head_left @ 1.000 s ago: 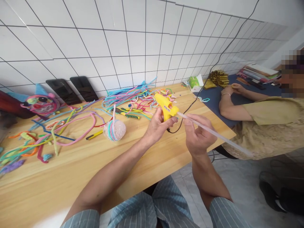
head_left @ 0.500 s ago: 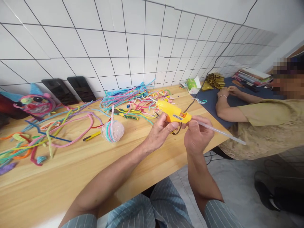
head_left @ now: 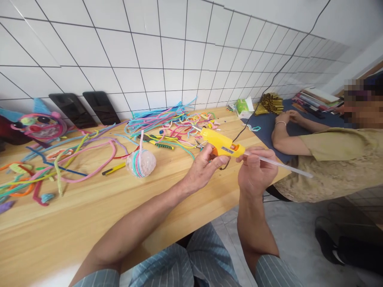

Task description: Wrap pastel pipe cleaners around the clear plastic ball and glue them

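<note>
Closed around the lower body of a yellow hot glue gun (head_left: pixel 220 141) is my left hand (head_left: pixel 205 167), which holds it above the table with the nozzle toward the wall. My right hand (head_left: pixel 257 171) pinches a long translucent glue stick (head_left: pixel 287 166) right behind the gun's rear end. The stick's free length sticks out to the right. Whether its front end is inside the gun is hidden by my fingers. To the left of my hands sits a clear ball (head_left: pixel 146 162) partly wrapped with pink and teal pipe cleaners.
Bundled pipe cleaners (head_left: pixel 158 117) lie by the wall, with pliers (head_left: pixel 149 139) and a yellow utility knife (head_left: pixel 113 168) nearer. Two phones (head_left: pixel 100 107) lean beside a decorated pink figure (head_left: pixel 42 125). A black cord (head_left: pixel 281 67) runs down the wall. A co-worker (head_left: pixel 329 155) sits at right.
Both hands and the glue gun have shifted slightly right. My right hand has moved back a little from the gun's rear, showing more of the stick there.
</note>
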A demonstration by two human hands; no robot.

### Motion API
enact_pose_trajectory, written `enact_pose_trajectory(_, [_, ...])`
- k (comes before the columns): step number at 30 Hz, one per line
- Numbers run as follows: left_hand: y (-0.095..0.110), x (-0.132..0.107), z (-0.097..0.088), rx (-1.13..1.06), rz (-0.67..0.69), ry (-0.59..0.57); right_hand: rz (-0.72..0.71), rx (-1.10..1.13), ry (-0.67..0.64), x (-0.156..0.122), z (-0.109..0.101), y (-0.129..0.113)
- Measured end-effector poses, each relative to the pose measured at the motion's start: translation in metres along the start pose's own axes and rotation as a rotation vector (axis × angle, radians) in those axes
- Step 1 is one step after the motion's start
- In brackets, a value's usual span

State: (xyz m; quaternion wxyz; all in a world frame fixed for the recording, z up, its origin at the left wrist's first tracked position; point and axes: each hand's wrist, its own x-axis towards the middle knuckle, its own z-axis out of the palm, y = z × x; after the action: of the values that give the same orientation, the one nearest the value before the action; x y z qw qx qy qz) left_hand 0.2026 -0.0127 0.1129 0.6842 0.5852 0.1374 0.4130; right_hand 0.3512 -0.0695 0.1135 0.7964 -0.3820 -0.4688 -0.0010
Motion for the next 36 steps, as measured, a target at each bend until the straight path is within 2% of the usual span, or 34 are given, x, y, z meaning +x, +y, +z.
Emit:
enact_pose_trajectory(12, [-0.011,0.000,-0.001,0.060,0.013,-0.045,0.008,-0.089,0.024,-0.007,0.003,0.000])
enact_pose_trajectory(17, [-0.022,-0.002,0.003,0.171,-0.033,0.054,-0.012,-0.124,0.077,-0.011,0.007,0.000])
enact_pose_trajectory(22, [-0.028,0.002,0.011,0.047,-0.082,0.141,-0.062,-0.179,0.124,-0.017,0.012,0.001])
enact_pose_trajectory(26, [-0.034,0.002,0.014,0.052,-0.130,0.156,-0.066,-0.219,0.081,-0.021,0.015,0.004])
enact_pose_trajectory(32, [-0.037,-0.004,0.015,0.190,-0.029,0.219,0.040,-0.204,-0.042,-0.028,0.010,0.004])
enact_pose_trajectory(36, [-0.032,-0.002,0.014,0.241,-0.032,0.252,0.044,-0.142,-0.059,-0.029,0.002,0.001])
